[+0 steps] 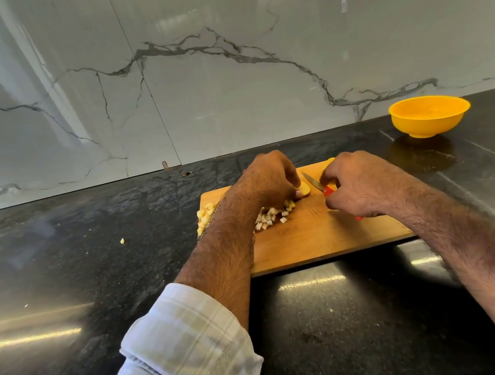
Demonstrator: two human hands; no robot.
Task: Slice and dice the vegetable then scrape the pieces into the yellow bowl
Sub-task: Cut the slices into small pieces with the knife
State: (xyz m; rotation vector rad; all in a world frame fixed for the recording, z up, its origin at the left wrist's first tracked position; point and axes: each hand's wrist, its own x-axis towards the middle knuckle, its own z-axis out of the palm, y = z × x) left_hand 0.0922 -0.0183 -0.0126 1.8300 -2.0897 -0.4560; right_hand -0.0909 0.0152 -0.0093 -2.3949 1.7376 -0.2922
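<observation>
Mid-dice on the wooden rectangular cutting board [314, 235]; fingers sit close to the blade.
Left hand [268, 180] pins the pale yellow vegetable piece [304, 189]; right hand [358, 184] grips the red-handled small knife [314, 182]. Slip risks a nick. Dice pile [272, 216] near the edge may spill onto the black surface [85, 249]. Yellow plastic bowl [430, 115] sits well apart, far right.

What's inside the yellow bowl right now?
The visible far inner wall of the yellow bowl is bare, with no pieces showing. Its near rim hides the bottom. The diced pieces lie on the cutting board.
</observation>
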